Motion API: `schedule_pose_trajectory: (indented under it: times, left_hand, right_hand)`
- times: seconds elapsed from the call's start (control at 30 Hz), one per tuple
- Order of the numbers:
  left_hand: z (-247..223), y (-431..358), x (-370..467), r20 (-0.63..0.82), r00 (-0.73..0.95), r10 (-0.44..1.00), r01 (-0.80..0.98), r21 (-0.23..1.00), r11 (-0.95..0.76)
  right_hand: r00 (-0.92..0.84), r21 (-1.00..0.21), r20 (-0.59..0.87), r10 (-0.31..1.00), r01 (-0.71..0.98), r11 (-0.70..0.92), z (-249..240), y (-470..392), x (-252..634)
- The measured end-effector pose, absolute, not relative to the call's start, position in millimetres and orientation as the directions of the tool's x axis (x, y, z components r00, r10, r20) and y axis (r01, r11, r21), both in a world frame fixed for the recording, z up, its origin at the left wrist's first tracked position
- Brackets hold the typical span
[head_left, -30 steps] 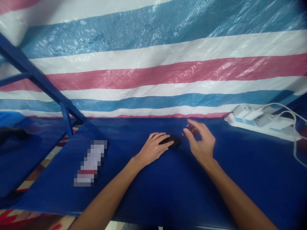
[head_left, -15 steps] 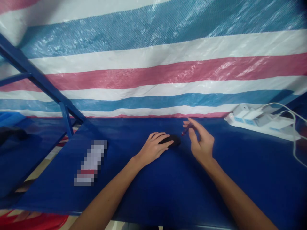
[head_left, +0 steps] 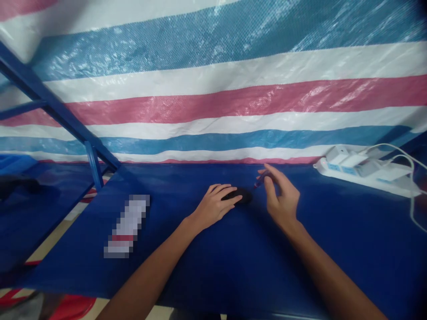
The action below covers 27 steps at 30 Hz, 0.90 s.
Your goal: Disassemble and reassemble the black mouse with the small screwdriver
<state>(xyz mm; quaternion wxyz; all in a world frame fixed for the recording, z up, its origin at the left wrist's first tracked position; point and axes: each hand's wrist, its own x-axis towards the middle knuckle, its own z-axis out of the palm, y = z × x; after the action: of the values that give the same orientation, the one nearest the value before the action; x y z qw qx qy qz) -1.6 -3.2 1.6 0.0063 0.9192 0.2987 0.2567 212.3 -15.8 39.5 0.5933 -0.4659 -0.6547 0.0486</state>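
Observation:
On the blue tabletop [head_left: 213,266] lies a black rounded thing that looks like a computer mouse [head_left: 246,196]. My left hand [head_left: 216,204] lies over its left part, fingers bent around it and pressing it to the table. Just right of it, my right hand [head_left: 282,195] pinches a slim dark purple-red stick [head_left: 259,182] between thumb and fingers. The stick's lower tip points down toward the mouse's right end; whether it touches the mouse I cannot tell. Its exact kind is too blurred to make out.
A white power strip [head_left: 370,178] with plugged-in adapters and cables sits at the back right. A blurred-out pale oblong item [head_left: 128,224] lies at left. A blue metal frame bar [head_left: 66,111] slants up at left. A striped plastic sheet [head_left: 213,106] hangs behind the table.
Both hands stay nearly in place; the right one shifts very slightly right with the stick. At the lower left, below the table edge, something greyish and dark has come into view.

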Motion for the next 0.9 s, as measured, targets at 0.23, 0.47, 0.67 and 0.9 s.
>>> schedule_pose_trajectory:
  times: [0.23,0.47,0.67,0.9]
  left_hand:
    - [1.5,-3.4,-1.2,0.456,0.697,0.553,0.553,0.149,-0.820]
    - [1.3,-3.7,-1.4,0.453,0.694,0.560,0.553,0.162,-0.817]
    - [1.5,-3.1,-1.5,0.459,0.686,0.564,0.554,0.172,-0.814]
    - [2.1,-4.7,-1.4,0.458,0.688,0.563,0.552,0.174,-0.816]
  right_hand:
    - [0.168,-0.584,0.754,0.635,0.614,0.531,36.9,-13.6,215.3]
    - [0.172,-0.633,0.725,0.667,0.548,0.547,38.3,-17.7,215.2]
    - [0.185,-0.636,0.726,0.663,0.546,0.545,38.6,-18.7,214.4]
    - [0.143,-0.568,0.759,0.635,0.622,0.539,43.5,-17.6,215.1]
